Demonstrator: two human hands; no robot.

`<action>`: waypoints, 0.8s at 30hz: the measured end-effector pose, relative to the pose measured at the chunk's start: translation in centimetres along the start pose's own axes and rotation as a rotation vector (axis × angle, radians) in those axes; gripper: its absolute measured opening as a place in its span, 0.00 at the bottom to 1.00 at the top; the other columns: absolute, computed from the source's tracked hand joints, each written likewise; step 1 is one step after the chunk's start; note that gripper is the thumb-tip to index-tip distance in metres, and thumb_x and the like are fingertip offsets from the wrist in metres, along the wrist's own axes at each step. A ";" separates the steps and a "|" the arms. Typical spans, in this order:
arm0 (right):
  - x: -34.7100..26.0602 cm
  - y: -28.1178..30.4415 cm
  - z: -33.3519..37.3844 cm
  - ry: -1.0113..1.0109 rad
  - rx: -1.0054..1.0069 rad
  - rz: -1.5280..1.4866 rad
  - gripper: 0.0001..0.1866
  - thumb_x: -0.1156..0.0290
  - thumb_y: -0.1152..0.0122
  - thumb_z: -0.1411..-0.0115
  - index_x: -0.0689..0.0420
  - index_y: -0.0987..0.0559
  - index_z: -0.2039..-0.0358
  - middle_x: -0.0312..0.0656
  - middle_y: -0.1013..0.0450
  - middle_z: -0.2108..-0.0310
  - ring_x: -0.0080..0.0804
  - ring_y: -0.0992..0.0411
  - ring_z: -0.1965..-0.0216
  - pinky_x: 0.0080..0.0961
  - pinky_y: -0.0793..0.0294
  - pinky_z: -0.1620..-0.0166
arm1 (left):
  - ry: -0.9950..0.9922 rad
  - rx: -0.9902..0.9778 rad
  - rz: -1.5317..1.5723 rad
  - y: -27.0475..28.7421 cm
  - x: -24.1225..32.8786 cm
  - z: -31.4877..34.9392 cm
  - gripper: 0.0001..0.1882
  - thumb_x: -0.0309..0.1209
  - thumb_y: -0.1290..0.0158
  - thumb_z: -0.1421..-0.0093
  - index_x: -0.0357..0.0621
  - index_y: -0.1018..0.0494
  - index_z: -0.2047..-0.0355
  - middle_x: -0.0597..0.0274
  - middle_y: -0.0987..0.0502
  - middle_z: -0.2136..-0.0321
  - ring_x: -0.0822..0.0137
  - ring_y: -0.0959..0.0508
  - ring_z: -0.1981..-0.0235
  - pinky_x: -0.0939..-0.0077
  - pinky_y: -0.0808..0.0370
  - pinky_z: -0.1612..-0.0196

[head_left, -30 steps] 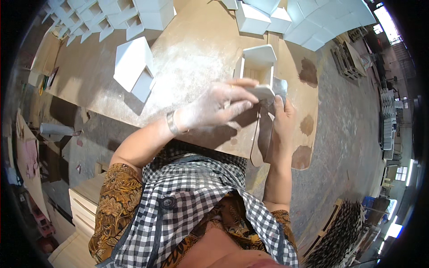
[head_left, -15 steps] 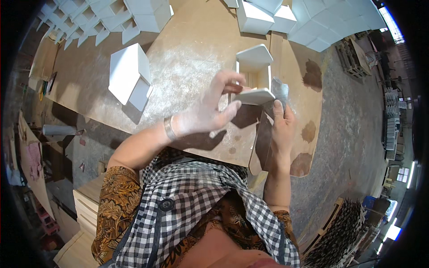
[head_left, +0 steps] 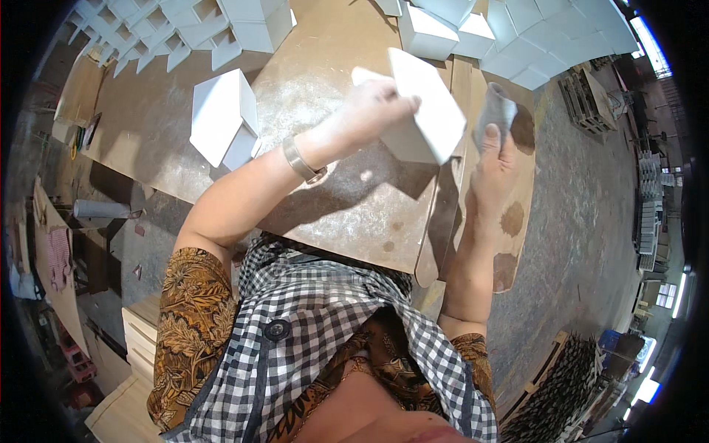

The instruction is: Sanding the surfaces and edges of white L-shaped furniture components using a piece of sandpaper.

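My left hand [head_left: 378, 112] grips a white wooden box [head_left: 430, 107] with pointed-end panels by the near edge of its large panel. The box is tilted above the worktable [head_left: 332, 232], its large white face turned up toward me, so its inside is hidden. My right hand [head_left: 495, 166], just to the right of the box, pinches a folded grey sheet [head_left: 496, 109] that looks like sandpaper. The sheet is apart from the box. Another white box [head_left: 221, 117] of the same shape stands on the table to the left.
Rows of white boxes [head_left: 159, 29] line the table's far left, and more white boxes [head_left: 517, 44] are stacked at the far right. White dust and brown stains [head_left: 512, 219] mark the tabletop. Beyond its right edge lie a concrete floor [head_left: 569, 199] and stacked pallets [head_left: 588, 100].
My left hand has turned the box over, so its open inside no longer shows. My right hand has moved right and away from me with the grey sheet, off the box.
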State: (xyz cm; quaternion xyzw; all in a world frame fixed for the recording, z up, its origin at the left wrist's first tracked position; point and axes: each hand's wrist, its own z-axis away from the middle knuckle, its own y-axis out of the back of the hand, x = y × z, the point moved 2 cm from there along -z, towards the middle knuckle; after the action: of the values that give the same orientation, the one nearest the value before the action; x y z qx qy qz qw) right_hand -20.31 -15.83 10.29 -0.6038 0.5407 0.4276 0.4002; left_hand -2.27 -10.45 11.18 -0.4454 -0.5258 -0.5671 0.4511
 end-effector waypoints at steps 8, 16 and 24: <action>-1.3 -2.1 0.4 0.336 -0.197 0.601 0.14 0.75 0.50 0.43 0.64 0.28 0.56 0.54 0.27 0.65 0.44 0.28 0.65 0.26 0.30 0.62 | 0.192 0.201 1.166 -2.1 -4.2 1.5 0.20 0.41 0.57 0.38 0.38 0.35 0.54 0.57 0.28 0.62 0.66 0.28 0.61 0.71 0.29 0.56; -0.1 -4.9 2.4 0.703 -0.313 0.894 0.19 0.80 0.51 0.46 0.61 0.30 0.52 0.52 0.32 0.52 0.51 0.38 0.47 0.45 0.43 0.43 | 0.093 0.054 1.238 -3.7 -3.5 1.4 0.23 0.49 0.66 0.37 0.46 0.35 0.51 0.61 0.28 0.58 0.66 0.30 0.58 0.67 0.37 0.50; 3.0 -7.0 -5.0 0.765 -0.372 0.703 0.18 0.77 0.50 0.47 0.58 0.28 0.54 0.51 0.31 0.54 0.51 0.35 0.49 0.43 0.40 0.45 | 0.049 -0.250 1.304 -1.4 -4.7 -3.3 0.24 0.51 0.68 0.36 0.43 0.35 0.64 0.60 0.28 0.69 0.66 0.25 0.68 0.65 0.27 0.60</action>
State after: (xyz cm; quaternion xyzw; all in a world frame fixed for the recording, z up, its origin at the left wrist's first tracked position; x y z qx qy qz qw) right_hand -12.81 -20.86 9.15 -0.5597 0.7319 0.3741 -0.1051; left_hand -2.85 -13.51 6.12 -0.7081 -0.0685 -0.2448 0.6587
